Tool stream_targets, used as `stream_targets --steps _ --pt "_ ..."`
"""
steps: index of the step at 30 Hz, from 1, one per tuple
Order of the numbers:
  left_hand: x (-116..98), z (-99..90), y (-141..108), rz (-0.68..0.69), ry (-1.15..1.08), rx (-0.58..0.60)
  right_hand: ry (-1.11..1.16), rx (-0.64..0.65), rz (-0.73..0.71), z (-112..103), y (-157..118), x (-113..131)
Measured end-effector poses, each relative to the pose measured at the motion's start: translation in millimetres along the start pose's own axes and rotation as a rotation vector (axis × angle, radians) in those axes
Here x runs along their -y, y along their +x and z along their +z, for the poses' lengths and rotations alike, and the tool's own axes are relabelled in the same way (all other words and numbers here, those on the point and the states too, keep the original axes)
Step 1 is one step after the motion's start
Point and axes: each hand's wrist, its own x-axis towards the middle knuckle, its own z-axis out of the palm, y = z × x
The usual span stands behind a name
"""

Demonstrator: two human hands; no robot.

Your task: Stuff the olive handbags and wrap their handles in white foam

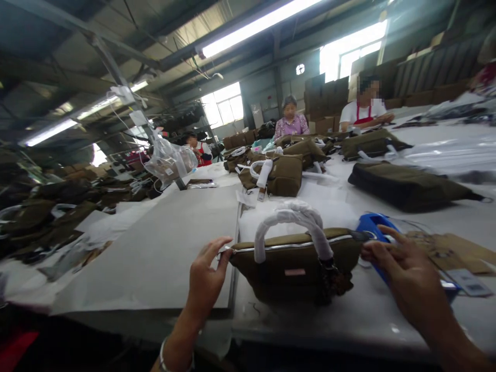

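Note:
An olive-green handbag (271, 279) stands upright on the white table, its silver zipper running along the top. White wrapping covers its raised handles (289, 214), and a dark charm (337, 281) hangs on the front at the right. My left hand (207, 274) pinches the bag's left top corner at the zipper end. At the opposite end, my right hand (406, 276) has its thumb and a finger closed on the dark tab at the right top corner. Just behind my right hand lies a blue object (375, 223), partly covered by it.
More olive bags (284, 175) lie across the table behind and at the right. A grey-white board (166, 248) is at the left. Brown paper pieces (461, 250) and a card (468, 282) lie at the right. Several people sit farther back.

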Motion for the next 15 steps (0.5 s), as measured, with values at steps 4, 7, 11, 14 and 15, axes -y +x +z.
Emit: stream_targets --steps 4,7,11,14,15 --pt "-50.6 19.6 -12.2 0.013 -0.154 -0.147 -0.353 -0.092 -0.44 3.9 -34.6 17.7" --pt "-81.6 33.2 -4.5 0.176 -0.2 -0.19 -0.415 0.027 -0.734 25.2 -44.3 32.6" --pt "-96.0 38.1 12.7 0.282 -0.14 -0.317 -0.382 0.057 -0.737 50.5 -39.2 40.3" --pt "-95.2 29.3 22.7 0.359 -0.122 -0.256 -0.287 0.093 -0.588 52.6 -29.6 39.6" --pt "-94.6 24.7 26.3 0.364 -0.142 -0.195 -0.237 0.141 -0.527 50.4 -25.3 39.5"
